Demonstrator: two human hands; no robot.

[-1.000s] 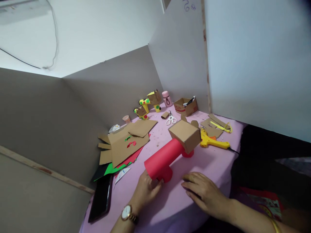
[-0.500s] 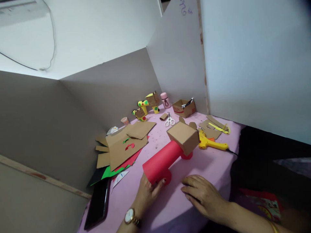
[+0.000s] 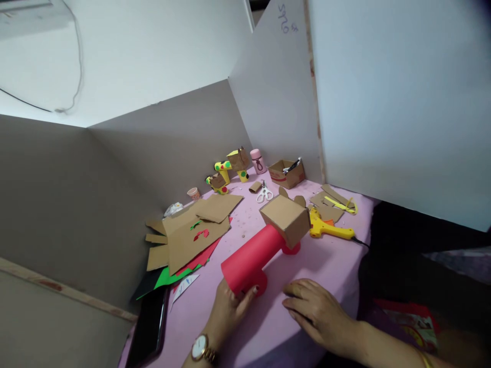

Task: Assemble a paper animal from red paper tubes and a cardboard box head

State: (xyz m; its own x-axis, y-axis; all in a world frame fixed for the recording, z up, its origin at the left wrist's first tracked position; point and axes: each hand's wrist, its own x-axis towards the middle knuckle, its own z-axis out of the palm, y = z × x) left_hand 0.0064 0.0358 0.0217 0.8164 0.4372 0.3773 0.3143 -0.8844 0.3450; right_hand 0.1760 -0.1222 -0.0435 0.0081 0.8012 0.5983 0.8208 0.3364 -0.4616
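Note:
A craft animal stands on the table, with a red paper tube for a body, short red legs and a cardboard box head with rounded ears. My left hand, with a watch on the wrist, grips the tube's near end by the rear leg; some of its fingers are hidden behind the paper. To the right of the animal, my right hand rests on the cloth with loosely bent fingers, apart from the tube and holding nothing. A yellow glue gun lies just right of the box head.
Cardboard sheets and coloured paper lie on the left, above a dark phone or tablet. Toward the back are white scissors, a cardboard box, a pink flask and yellow spotted craft animals. Cardboard scraps lie right.
The whole view has shifted slightly, so things appear a little further left. Both hands and the craft animal keep nearly the same pose.

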